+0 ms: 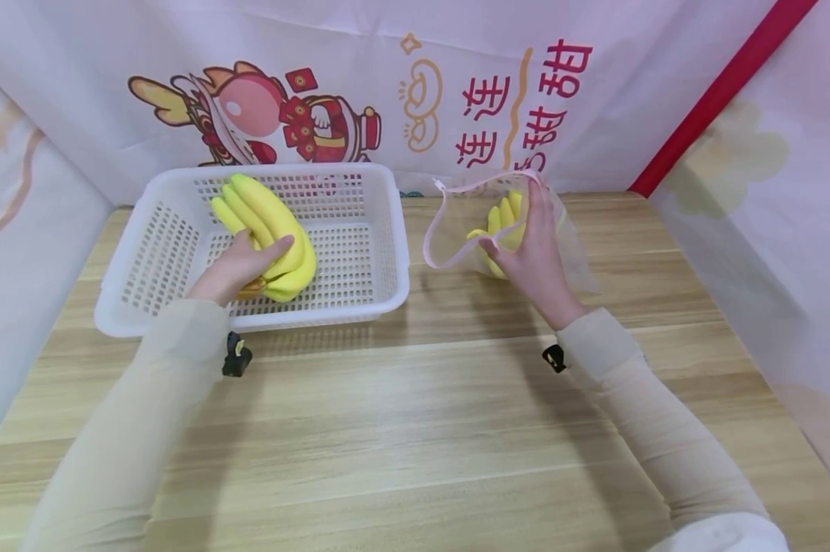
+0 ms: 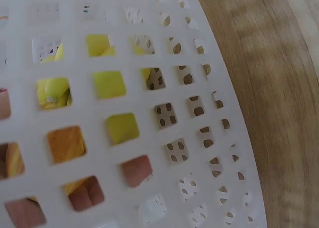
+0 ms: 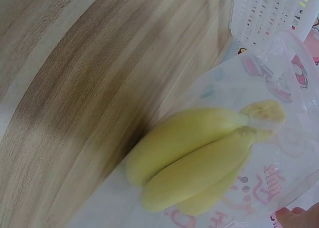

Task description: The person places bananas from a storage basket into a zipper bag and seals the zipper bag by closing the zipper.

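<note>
A bunch of yellow bananas [image 1: 271,218] with greenish tips is in the white plastic basket [image 1: 339,261]. My left hand [image 1: 238,268] grips this bunch near its stem end, thumb across the top; the basket's wall partly hides it in the left wrist view. On the right, my right hand [image 1: 535,257] pinches the rim of a clear zip bag [image 1: 449,238], its pink-edged mouth spread wide toward the basket. Inside the bag lies another bunch of bananas [image 3: 194,158], seen through the film in the right wrist view.
The basket and bag stand side by side toward the back of a wood-grain table [image 1: 401,429]. Behind them hangs a white cloth [image 1: 359,92] printed with a cartoon figure and red characters. A similar cloth borders the right side, with a red strip [image 1: 718,100] at the corner.
</note>
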Tool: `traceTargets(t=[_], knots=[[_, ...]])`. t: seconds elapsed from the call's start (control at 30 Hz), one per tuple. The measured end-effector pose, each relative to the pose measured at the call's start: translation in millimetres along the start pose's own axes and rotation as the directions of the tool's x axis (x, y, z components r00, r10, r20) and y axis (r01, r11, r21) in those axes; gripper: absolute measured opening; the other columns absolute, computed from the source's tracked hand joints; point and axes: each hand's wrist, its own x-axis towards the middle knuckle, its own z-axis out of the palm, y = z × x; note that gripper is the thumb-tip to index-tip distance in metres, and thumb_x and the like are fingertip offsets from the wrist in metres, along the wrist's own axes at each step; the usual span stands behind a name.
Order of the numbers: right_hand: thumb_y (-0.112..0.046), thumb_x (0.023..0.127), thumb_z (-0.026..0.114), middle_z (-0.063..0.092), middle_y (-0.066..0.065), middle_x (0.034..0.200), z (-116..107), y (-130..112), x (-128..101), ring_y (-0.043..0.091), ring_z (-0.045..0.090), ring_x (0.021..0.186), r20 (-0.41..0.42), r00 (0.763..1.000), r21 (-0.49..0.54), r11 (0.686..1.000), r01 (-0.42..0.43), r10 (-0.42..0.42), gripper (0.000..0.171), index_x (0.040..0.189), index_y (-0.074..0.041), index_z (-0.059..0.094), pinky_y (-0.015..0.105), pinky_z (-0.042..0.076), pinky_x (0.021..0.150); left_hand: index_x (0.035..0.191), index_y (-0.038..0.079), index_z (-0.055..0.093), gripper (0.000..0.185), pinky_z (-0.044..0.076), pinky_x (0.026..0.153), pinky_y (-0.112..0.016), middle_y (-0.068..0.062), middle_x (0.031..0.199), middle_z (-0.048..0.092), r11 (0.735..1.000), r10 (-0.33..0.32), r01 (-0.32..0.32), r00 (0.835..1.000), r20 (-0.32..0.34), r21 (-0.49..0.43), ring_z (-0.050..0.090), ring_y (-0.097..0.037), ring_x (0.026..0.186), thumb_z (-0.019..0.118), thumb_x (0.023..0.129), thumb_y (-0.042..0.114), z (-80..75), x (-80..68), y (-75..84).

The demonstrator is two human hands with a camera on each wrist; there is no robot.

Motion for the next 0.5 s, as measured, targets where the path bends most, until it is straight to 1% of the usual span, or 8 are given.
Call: traceTargets(t=[0.1,0.13,0.17,0.23,0.3,0.37,0.47,0.5], knots=[[-0.025,0.083,0.074,0.011,0.022,0.159,0.3,0.2,-0.2,0.034,0.005,0.149,0.005,1.000,0.002,1.000,-0.007,0.007,0.098,0.150,0.003,0.009,0.045,0.009,0.123,0.151,0.006,0.012,0.089,0.031,0.111,-0.053,-0.020,0.145,0.031,0.999,0.007,-0.007,1.000,-0.008,0.033,0.037,-0.031,0.127,0.040,0.090,0.065,0.6,-0.2,0.7],[-0.025,0.083,0.074,0.011,0.022,0.159,0.3,0.4,-0.2,0.034,0.005,0.149,0.005,1.000,0.003,1.000,-0.009,0.009,0.098,0.150,0.003,0.009,0.045,0.009,0.123,0.151,0.006,0.012,0.090,0.033,0.109,-0.054,-0.021,0.144,0.031,0.999,0.001,0.000,1.000,-0.015,0.052,0.037,-0.032,0.127,0.040,0.090,0.066,0.4,-0.5,0.8],[-0.025,0.083,0.074,0.011,0.022,0.159,0.5,0.5,-0.2,0.034,0.005,0.149,0.006,1.000,0.003,1.000,-0.010,0.010,0.098,0.150,0.003,0.009,0.045,0.009,0.123,0.151,0.005,0.011,0.092,0.035,0.107,-0.054,-0.023,0.144,0.032,0.997,-0.007,0.009,1.000,-0.026,0.082,0.038,-0.034,0.126,0.038,0.090,0.068,0.0,-0.8,0.9],[-0.025,0.083,0.074,0.011,0.022,0.159,0.6,0.6,-0.1,0.034,0.005,0.149,0.009,1.000,0.003,1.000,-0.013,0.013,0.098,0.150,0.003,0.009,0.045,0.009,0.124,0.153,0.005,0.006,0.096,0.038,0.102,-0.054,-0.025,0.148,0.029,0.988,-0.030,0.038,0.998,-0.056,0.148,0.039,-0.037,0.125,0.034,0.089,0.071,-0.3,-1.6,1.9],[-0.026,0.083,0.074,0.010,0.022,0.159,0.7,0.5,-0.2,0.034,0.005,0.149,0.010,1.000,0.003,1.000,-0.015,0.015,0.098,0.150,0.003,0.009,0.045,0.009,0.124,0.153,0.005,0.002,0.096,0.044,0.095,-0.053,-0.028,0.150,0.027,0.975,-0.037,0.056,0.995,-0.092,0.216,0.041,-0.039,0.122,0.030,0.090,0.071,-1.0,-2.2,2.7],[-0.026,0.083,0.075,0.010,0.022,0.159,0.7,0.4,-0.3,0.033,0.005,0.150,0.011,1.000,0.005,1.000,-0.015,0.015,0.098,0.150,0.003,0.009,0.045,0.009,0.124,0.153,0.005,0.006,0.091,0.046,0.088,-0.049,-0.029,0.150,0.028,0.959,-0.026,0.063,0.991,-0.134,0.275,0.044,-0.040,0.118,0.027,0.092,0.068,-1.2,-2.6,3.8],[-0.026,0.082,0.075,0.011,0.022,0.159,1.0,0.3,-0.5,0.033,0.005,0.150,0.009,1.000,0.005,1.000,-0.012,0.012,0.099,0.150,0.002,0.009,0.045,0.008,0.124,0.152,0.003,0.012,0.081,0.046,0.087,-0.049,-0.030,0.148,0.032,0.948,0.006,0.048,0.986,-0.169,0.315,0.045,-0.040,0.117,0.025,0.097,0.061,-1.7,-2.3,4.3],[-0.026,0.082,0.075,0.011,0.022,0.159,1.0,0.3,-0.6,0.033,0.005,0.150,0.007,1.000,0.005,1.000,-0.010,0.010,0.099,0.150,0.003,0.010,0.045,0.008,0.124,0.152,0.002,0.013,0.080,0.045,0.089,-0.050,-0.030,0.147,0.033,0.947,0.012,0.046,0.984,-0.178,0.319,0.044,-0.040,0.119,0.025,0.097,0.059,-1.7,-2.1,4.2]])
